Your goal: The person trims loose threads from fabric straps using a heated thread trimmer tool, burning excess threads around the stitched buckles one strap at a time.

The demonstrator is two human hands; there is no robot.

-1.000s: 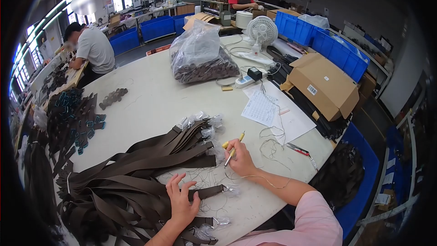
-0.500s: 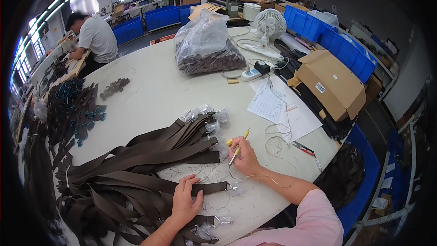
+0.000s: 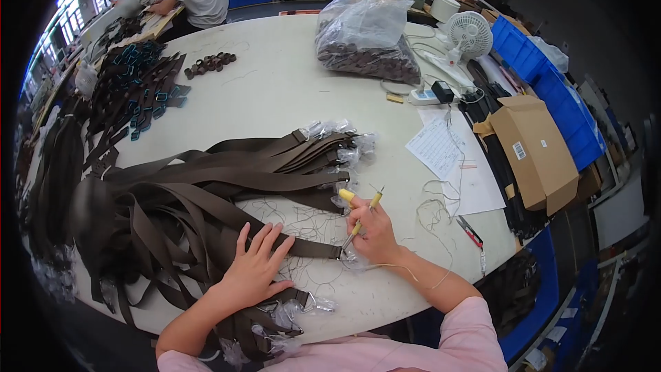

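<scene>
My left hand lies with fingers spread on a dark brown webbing strap, pressing it against the table. In my right hand is a slim pen-like tool with yellow parts and a metal tip. Its tip is at the strap's end, beside a metal buckle wrapped in clear plastic. A short yellow piece shows at my right fingers; whether it is a finger cover is unclear. More brown straps lie bunched to the left, several with plastic-wrapped ends.
Loose threads litter the white table. Farther off are a bag of brown pieces, a fan, written papers, red-handled snips and a cardboard box. Two people work beyond the table.
My view has shifted, so the scene sits farther right and higher. My right hand has brought the tool down to the strap's end; my left hand has spread flatter along the strap.
</scene>
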